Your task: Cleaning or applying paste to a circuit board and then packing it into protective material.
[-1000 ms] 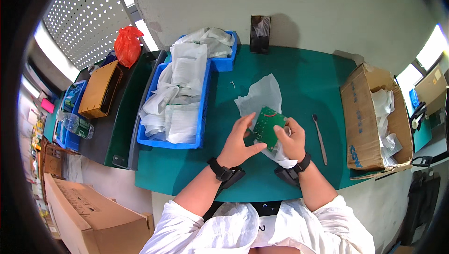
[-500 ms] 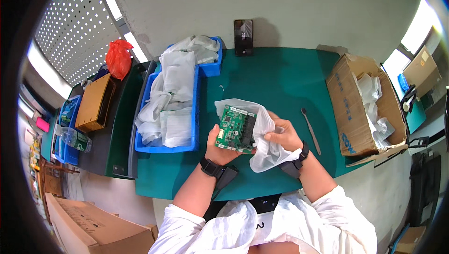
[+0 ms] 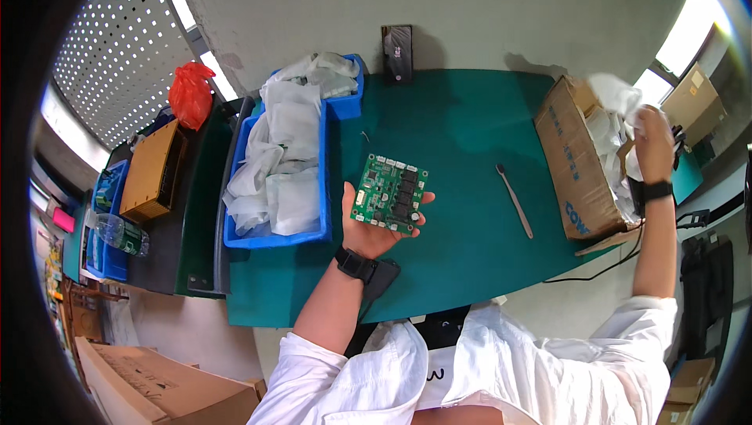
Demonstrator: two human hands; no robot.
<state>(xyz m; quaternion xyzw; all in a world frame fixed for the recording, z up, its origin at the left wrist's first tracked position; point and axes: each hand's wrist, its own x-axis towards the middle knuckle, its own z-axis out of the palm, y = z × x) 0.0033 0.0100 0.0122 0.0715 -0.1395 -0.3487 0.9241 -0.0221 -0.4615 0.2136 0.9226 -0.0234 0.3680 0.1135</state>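
Observation:
My left hand [image 3: 373,235] holds a green circuit board [image 3: 389,194] from below, above the middle of the table. White connectors line the board's edges, and a column of black blocks runs along its right part. At the far right, my right hand [image 3: 655,139] is raised over the open cardboard box [image 3: 565,162], its fingers closed on a crumpled white foam bag [image 3: 616,96]. Motion blurs that bag a little. More white bags [image 3: 605,139] fill the box. Between the board and the box lies a toothbrush [image 3: 515,202] on the green table.
Two blue bins [image 3: 323,225] of bagged items stand left of the board. A dark phone [image 3: 397,55] leans against the wall at the back. Farther left, a side bench carries a red plastic bag [image 3: 190,96], a yellow-brown box [image 3: 153,170] and a clear bottle [image 3: 121,233].
The white foam bag has come away from the circuit board. My right hand has carried it far right, over the cardboard box. My left hand still holds the board.

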